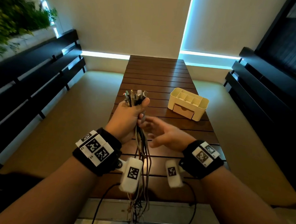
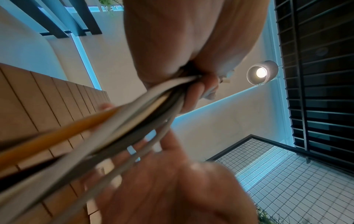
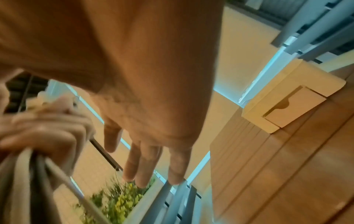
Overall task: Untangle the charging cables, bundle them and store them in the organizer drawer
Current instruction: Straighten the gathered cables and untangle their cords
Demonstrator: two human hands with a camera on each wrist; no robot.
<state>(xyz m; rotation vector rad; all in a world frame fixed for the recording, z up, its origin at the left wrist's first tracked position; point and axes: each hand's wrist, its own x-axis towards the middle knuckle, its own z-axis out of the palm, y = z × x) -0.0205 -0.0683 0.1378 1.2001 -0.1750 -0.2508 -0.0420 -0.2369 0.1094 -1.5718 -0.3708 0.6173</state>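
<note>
One table point(image 1: 162, 75) of dark slats carries everything, so read each place from it. On its right half, well beyond your hands, sits one organizer point(image 1: 188, 103) with a single drawer point(image 1: 183, 111) in its front — by the right wrist view the drawer looks shut.

Above the near half of the table your left hand point(image 1: 128, 118) is fisted round one bundle of cables point(image 1: 143, 155). Their plug ends point(image 1: 135, 96) stick up out of the fist, and the strands hang straight down past the near edge. I cannot count the cables; they overlap too much.

Your right hand point(image 1: 166, 134) has its fingers spread and holds nothing. It lies just to the right of the bundle, fingertips reaching toward the strands below the fist; whether they touch is blurred.

What the next move likely turns on: the bundle's long axis is vertical and your right hand comes at it from the side, across that axis. The right hand is also the nearer one to the drawer — my guess is that it should gather the hanging lengths first, then open the drawer.
</note>
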